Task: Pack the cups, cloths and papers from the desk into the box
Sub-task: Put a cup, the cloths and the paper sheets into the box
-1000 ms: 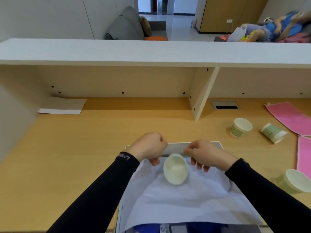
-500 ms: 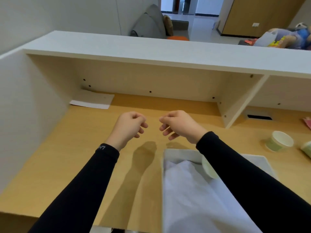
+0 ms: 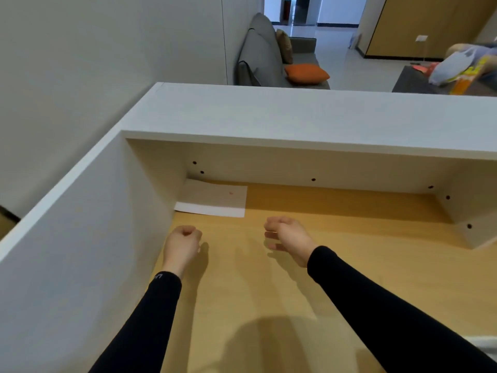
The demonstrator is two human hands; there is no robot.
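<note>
At 6 o'clock, nearest the camera, two black sleeves, the L sleeve (image 3: 150,319) and the R sleeve (image 3: 398,316), ran up from the lower edge over the wooden desk (image 3: 269,292); shadows of head & arms lay on the desktop between them. A pale sliver at approx. 4 o'clock, hard against the frame edge, was too cropped to identify.

Mid-field, just L of centre: left hand (image 3: 183,244) was curled into a loose fist, knuckles up, holding nothing, close to the white side panel (image 3: 88,251) at 9 o'clock. Right hand (image 3: 289,236) sat at centre, fingers (image 3: 271,234) bent inward & half closed, also empty. Hands were apart; whether either touched the desktop could not be told.

Beyond the hands, at approx. 11 o'clock: one white paper (image 3: 213,199) lay flat on the desk in the back L corner, under the white shelf (image 3: 309,122), its L edge against the side panel, with a small red mark on its upper face. It was near both hands but touched by neither.

Far field, 12 to 1 o'clock, past the shelf: grey sofa (image 3: 262,53) w/ orange cushion (image 3: 306,74).
</note>
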